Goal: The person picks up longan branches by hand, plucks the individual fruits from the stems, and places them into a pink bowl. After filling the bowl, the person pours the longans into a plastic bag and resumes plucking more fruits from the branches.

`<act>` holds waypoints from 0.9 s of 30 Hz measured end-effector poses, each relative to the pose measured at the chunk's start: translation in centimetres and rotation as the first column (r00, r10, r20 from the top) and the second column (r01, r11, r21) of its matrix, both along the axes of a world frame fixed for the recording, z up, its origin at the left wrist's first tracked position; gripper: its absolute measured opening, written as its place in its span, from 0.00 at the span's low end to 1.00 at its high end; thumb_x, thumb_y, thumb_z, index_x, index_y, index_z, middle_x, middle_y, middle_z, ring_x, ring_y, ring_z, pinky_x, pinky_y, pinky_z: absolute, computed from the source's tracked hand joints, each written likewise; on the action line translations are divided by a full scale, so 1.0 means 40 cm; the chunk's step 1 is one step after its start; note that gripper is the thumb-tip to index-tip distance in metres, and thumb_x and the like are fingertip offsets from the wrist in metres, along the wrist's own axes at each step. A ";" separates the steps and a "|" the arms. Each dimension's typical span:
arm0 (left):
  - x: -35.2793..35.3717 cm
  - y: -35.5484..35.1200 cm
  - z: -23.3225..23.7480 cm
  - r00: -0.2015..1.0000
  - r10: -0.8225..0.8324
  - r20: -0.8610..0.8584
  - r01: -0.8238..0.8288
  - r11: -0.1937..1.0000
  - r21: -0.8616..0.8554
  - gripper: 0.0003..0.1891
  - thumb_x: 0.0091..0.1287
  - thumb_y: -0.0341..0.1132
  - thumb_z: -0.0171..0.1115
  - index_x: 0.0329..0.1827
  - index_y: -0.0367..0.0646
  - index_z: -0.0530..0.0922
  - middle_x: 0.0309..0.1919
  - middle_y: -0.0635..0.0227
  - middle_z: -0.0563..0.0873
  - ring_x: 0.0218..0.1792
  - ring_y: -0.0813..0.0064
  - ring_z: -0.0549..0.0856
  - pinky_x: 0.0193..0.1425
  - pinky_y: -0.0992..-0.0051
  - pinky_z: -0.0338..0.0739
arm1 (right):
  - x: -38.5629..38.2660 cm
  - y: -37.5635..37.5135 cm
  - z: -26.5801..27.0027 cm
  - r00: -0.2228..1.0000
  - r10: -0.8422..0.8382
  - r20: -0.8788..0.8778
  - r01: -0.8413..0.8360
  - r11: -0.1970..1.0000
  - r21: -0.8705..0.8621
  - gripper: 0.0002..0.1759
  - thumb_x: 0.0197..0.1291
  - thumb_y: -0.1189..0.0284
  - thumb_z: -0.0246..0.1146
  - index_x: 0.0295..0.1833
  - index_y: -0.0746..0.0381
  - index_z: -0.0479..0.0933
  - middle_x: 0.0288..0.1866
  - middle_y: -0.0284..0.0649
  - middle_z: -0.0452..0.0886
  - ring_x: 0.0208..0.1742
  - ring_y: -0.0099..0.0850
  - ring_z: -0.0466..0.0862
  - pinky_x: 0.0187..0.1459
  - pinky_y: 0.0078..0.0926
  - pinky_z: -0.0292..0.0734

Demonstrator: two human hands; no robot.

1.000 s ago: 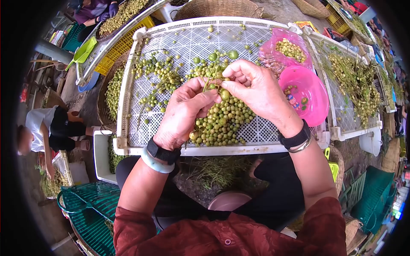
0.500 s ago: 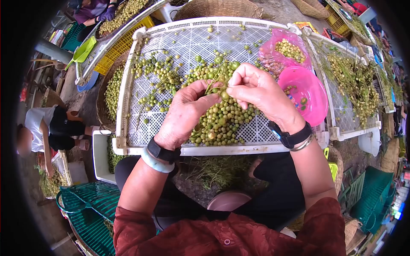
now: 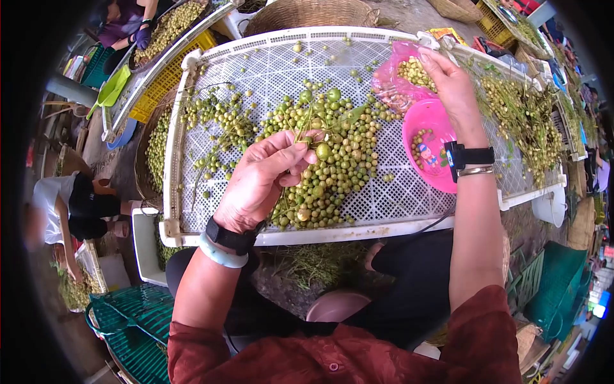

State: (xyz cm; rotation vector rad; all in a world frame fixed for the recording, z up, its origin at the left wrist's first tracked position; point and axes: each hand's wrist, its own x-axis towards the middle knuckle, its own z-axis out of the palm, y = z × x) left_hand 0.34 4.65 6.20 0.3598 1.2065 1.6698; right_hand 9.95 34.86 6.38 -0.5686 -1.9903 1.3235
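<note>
My left hand (image 3: 265, 176) pinches a thin green stem with a few berries (image 3: 323, 151), over the near middle of the white mesh tray (image 3: 396, 205). Beneath and beyond it lies a heap of green and yellowish berries (image 3: 345, 166). My right hand (image 3: 448, 83) is raised at the tray's right side, beside a pink plastic bag (image 3: 384, 80) of pale berries and above a pink bowl (image 3: 412, 144) holding several berries. Its thumb and fingertips are pressed together; what they hold, if anything, is too small to name.
Sprigs with berries (image 3: 220, 115) lie on the tray's left part. Another mesh tray with stemmed berries (image 3: 524, 121) stands at the right. Wicker baskets (image 3: 307, 16) are at the back. A person in white (image 3: 54, 201) sits at the left; a gloved co-worker's hand (image 3: 142, 37) is at the upper left.
My right hand has left the stem beside my left hand and moved right and away, to the bag and bowl. My left hand still holds the stem. The view has shifted slightly.
</note>
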 end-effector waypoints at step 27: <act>0.025 0.005 0.015 0.993 0.109 -0.041 -0.109 0.994 0.012 0.08 0.71 0.35 0.54 0.40 0.40 0.77 0.22 0.82 0.71 0.20 0.90 0.61 0.22 0.87 0.54 | 0.034 -0.283 0.064 0.836 0.468 -0.287 -0.542 0.620 -0.568 0.07 0.64 0.70 0.61 0.40 0.64 0.77 0.26 0.28 0.76 0.22 0.15 0.72 0.23 0.12 0.67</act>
